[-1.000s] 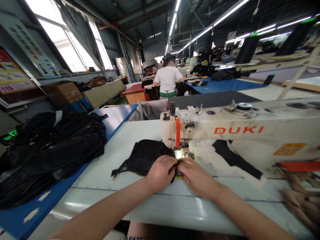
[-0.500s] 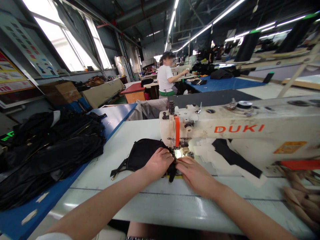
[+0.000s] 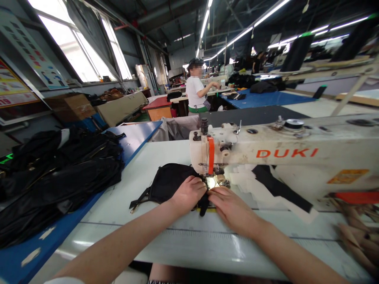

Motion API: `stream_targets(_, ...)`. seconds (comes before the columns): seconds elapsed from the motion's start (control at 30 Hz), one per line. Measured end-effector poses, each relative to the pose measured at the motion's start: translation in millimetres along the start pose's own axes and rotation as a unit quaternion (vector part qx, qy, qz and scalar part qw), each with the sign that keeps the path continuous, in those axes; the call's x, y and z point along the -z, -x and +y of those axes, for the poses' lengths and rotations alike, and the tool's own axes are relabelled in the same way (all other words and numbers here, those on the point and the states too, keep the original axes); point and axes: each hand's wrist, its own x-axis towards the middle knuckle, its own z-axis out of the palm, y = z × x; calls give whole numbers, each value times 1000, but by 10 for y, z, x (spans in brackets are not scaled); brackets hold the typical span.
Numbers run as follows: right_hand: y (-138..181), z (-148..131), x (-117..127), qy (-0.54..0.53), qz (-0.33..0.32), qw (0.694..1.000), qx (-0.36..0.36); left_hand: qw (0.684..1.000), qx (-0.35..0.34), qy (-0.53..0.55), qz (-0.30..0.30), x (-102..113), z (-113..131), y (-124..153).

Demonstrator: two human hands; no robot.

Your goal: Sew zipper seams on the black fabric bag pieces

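Observation:
A black fabric bag piece (image 3: 170, 182) lies on the pale sewing table, with a strap and metal zipper pull trailing at its left end. My left hand (image 3: 191, 193) is closed on its right edge, beside the needle area of the white sewing machine (image 3: 242, 152). Just right of the needle, my right hand (image 3: 226, 199) has its fingers pressed together against the same edge. The fingertips of both hands nearly meet below the lit presser foot, and the spot between them is partly hidden. A narrow end of black fabric hangs toward me between the hands.
Black bags (image 3: 59, 173) are heaped on a blue table (image 3: 38, 240) at left. A dark strip (image 3: 281, 189) lies on pale sheets under the machine arm. Brown material (image 3: 355, 240) sits at the right edge. Another person (image 3: 196, 92) works farther back.
My hands and the black bag piece stay almost in place at the needle. The view has shifted slightly. The person in the background has moved an arm a little.

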Motion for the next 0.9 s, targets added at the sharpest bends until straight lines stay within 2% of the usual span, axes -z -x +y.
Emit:
stream_targets(0.73,12,29,-31,-9,-1,1000,-5,999,-3,-44,-2,-35,-12,15)
stream_targets(0.9,-18,93,-41,13,49,997,-57,999,-4,-32,-7,-3,-14,19)
